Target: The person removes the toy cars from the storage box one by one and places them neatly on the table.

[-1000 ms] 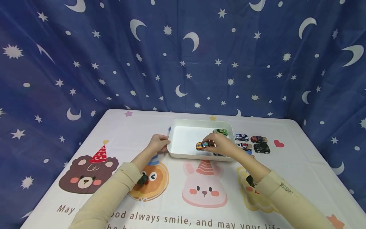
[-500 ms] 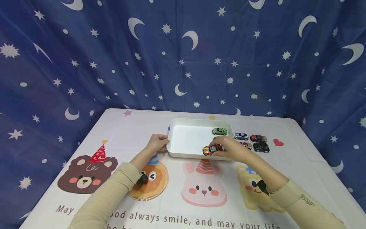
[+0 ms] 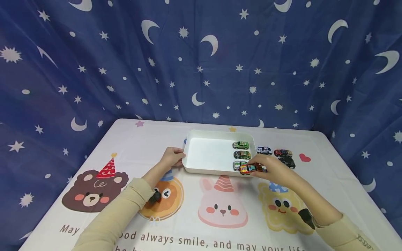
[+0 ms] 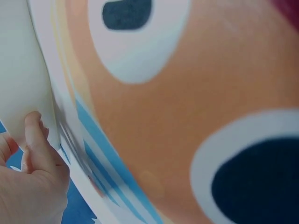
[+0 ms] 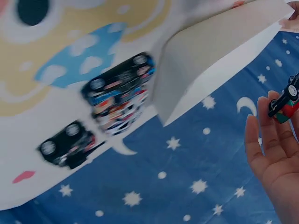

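Note:
My left hand (image 3: 171, 158) pinches the left wall of a white rectangular tray (image 3: 202, 153); the left wrist view shows thumb and fingers on its rim. My right hand (image 3: 276, 170) holds a red-and-yellow toy car (image 3: 248, 169) over the tray's front right corner. In the right wrist view that toy car (image 5: 290, 98) sits at the fingertips, partly cut off by the frame edge. Inside the tray, along its right side, stand a green toy car (image 3: 240, 145), a second dark green one (image 3: 242, 154) and a white-and-green one (image 3: 237, 165) partly covered by the held car.
Right of the tray, a white toy car (image 3: 264, 150), a red-and-blue one (image 3: 283, 153) and a black one (image 3: 287, 161) stand on the printed tablecloth (image 3: 150, 139). The right wrist view shows blurred toy cars (image 5: 120, 95) beside the tray wall. A starry blue curtain (image 3: 176, 62) hangs behind.
My right hand has carried the red-and-yellow toy car rightward and toward the front, from over the tray's middle to its front right corner. The left hand stays at the tray's left wall.

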### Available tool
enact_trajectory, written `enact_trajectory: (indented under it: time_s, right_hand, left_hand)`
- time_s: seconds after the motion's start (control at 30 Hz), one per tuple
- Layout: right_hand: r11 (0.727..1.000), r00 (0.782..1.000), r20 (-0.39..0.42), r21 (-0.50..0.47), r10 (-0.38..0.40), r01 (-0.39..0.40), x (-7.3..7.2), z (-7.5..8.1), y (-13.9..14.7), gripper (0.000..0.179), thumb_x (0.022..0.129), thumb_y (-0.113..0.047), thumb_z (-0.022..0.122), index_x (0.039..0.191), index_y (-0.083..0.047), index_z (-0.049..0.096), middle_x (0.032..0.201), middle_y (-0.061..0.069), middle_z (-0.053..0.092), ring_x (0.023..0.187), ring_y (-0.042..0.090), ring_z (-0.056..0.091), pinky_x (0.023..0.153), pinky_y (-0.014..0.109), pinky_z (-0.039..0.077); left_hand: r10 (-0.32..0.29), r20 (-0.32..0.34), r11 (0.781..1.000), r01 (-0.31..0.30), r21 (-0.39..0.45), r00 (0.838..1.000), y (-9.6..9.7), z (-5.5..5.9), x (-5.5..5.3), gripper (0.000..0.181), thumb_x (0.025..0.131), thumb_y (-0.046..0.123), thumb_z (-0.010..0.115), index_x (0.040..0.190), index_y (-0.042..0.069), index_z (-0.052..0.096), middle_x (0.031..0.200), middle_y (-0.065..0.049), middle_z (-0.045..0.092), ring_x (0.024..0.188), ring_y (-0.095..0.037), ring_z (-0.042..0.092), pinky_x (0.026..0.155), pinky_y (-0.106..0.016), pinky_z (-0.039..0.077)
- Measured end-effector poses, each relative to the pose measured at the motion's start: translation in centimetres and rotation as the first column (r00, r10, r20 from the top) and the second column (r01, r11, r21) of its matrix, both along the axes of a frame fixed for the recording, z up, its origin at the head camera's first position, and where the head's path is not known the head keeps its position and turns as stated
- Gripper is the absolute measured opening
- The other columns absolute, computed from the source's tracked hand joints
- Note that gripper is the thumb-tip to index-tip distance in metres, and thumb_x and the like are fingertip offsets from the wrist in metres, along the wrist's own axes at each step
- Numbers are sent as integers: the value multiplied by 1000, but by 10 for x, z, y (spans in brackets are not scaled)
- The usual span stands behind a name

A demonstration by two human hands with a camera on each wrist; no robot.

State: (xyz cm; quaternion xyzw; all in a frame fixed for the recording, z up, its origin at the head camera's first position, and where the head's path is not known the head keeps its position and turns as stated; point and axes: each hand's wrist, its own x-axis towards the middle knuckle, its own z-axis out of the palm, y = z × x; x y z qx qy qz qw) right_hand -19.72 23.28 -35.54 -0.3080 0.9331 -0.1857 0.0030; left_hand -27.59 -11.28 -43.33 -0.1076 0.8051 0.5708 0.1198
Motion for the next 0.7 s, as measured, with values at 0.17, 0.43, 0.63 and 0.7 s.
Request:
enact_trajectory:
  time_s: [0.17,0.43,0.63,0.7]
  right_hand:
    - [1000,999,-33,3,0,1,6,-2,21,26,78,-13,75,102,-4,68,97,4,69,80,10,55,70,30,54]
    - [998,998,-20,18,-62,62,9,-5,45,30,78,-12,75,106,-5,68,109,15,66,104,35,60,87,51,53]
    - [994,995,15,44,-98,97,8,-12,65,30,79,-14,74,107,-4,67,106,14,66,100,33,60,85,49,54]
    - [993,995,4,52,-102,102,6,-16,72,30,79,-15,73,106,-4,68,103,11,67,96,30,61,83,47,55]
  left_hand:
    - [4,-8,1000,-4,2,1000,1,-2,-1,33,90,7,58,121,-5,58,107,-21,65,64,-6,60,56,-18,57]
    - [8,-9,1000,-8,-10,1000,0,0,-4,34,91,8,58,122,-4,57,112,-22,63,66,-6,59,57,-16,56]
    - [6,-10,1000,-6,8,1000,0,-1,-3,33,91,6,57,121,-6,57,113,-24,63,64,-6,60,58,-18,57]
    - [5,-14,1000,-4,9,1000,1,-2,-2,33,90,6,57,121,-6,57,113,-24,63,64,-5,60,59,-18,57]
